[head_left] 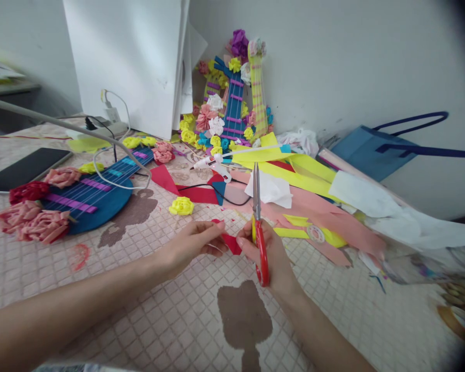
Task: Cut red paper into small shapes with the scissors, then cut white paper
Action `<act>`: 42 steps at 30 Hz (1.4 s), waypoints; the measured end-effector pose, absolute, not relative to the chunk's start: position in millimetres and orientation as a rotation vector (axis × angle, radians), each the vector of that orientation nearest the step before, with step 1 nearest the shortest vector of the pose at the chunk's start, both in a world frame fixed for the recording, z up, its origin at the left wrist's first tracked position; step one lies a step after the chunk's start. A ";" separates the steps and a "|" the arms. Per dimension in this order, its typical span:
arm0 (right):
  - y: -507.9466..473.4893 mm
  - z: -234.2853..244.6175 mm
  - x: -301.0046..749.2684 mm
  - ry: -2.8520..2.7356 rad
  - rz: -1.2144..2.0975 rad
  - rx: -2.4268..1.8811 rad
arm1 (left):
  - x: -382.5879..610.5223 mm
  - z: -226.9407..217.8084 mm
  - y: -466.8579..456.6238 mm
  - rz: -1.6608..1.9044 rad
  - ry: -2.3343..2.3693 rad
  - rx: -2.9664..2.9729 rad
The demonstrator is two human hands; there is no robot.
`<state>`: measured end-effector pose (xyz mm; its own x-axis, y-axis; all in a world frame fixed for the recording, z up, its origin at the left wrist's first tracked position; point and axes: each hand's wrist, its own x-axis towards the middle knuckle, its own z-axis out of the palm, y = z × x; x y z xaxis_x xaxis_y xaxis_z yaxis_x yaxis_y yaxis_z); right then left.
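A small red strip of fabric [232,244] stretches between my two hands above the table. My left hand [191,240] pinches its left end between thumb and fingers. With thumb and fingertips, my right hand [277,256] touches the strip's right end. That same hand also grips a pair of scissors [262,258] with red and yellow handles, blades pointing away from me and closed together. A yellow fabric flower [181,206] lies just beyond my left hand. Past the scissors' blades is a crumpled white piece [271,189].
A blue guitar-shaped craft [112,206] with flowers lies at left, near a dark flat device [25,168]. A glue gun [207,162] with a cord rests mid-table. Pink fabric strips [313,206] and yellow strips [302,168] spread right. Decorated guitar shapes [234,106] lean on the wall.
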<state>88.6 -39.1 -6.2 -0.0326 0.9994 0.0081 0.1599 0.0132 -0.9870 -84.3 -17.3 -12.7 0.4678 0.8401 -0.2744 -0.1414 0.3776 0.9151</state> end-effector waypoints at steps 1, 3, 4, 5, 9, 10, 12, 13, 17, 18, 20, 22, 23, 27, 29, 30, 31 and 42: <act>-39.3 -6.2 88.3 -1.348 1.148 -1.306 | -84.2 -12.1 -17.6 0.727 0.869 1.016; -39.7 -6.6 87.6 -1.336 1.152 -1.311 | -83.9 -11.7 -18.2 0.719 0.883 1.081; -40.0 -6.9 87.1 -1.337 1.154 -1.309 | -83.8 -11.8 -18.4 0.723 0.888 1.103; -40.1 -7.4 86.8 -1.337 1.156 -1.303 | -83.7 -12.1 -18.4 0.729 0.892 1.114; -40.2 -9.4 87.4 -1.341 1.161 -1.288 | -84.3 -14.4 -17.3 0.743 0.910 1.089; -40.0 -9.7 87.9 -1.341 1.163 -1.284 | -84.5 -14.9 -17.0 0.746 0.911 1.073; -39.6 -9.5 89.0 -1.340 1.162 -1.287 | -84.8 -15.7 -16.6 0.757 0.912 1.047; -39.4 -9.1 89.3 -1.342 1.148 -1.302 | -84.9 -15.9 -16.5 0.762 0.913 1.042; -39.1 -7.1 89.0 -1.372 1.087 -1.350 | -84.7 -16.4 -16.6 0.771 0.916 1.048; -39.2 -6.6 88.6 -1.378 1.086 -1.344 | -84.7 -16.5 -16.7 0.772 0.914 1.051; -39.2 -5.8 88.1 -1.383 1.094 -1.332 | -84.6 -16.5 -16.7 0.773 0.911 1.056; -39.3 -4.9 88.0 -1.385 1.100 -1.333 | -84.6 -16.4 -16.8 0.772 0.913 1.056; -39.4 -4.4 87.9 -1.385 1.105 -1.329 | -84.5 -16.2 -16.9 0.774 0.916 1.055; -40.0 -2.8 87.0 -1.356 1.138 -1.303 | -84.1 -15.4 -17.2 0.770 0.926 1.065; -40.5 -2.9 85.8 -1.331 1.157 -1.289 | -83.9 -14.8 -17.4 0.760 0.926 1.092; -40.8 -3.4 85.2 -1.322 1.165 -1.287 | -83.8 -14.5 -17.6 0.758 0.925 1.108; -41.0 -4.1 84.6 -1.315 1.169 -1.287 | -83.7 -14.1 -17.8 0.757 0.924 1.124; -41.7 -8.3 83.8 -1.322 1.147 -1.305 | -83.4 -14.3 -18.6 0.754 0.919 1.178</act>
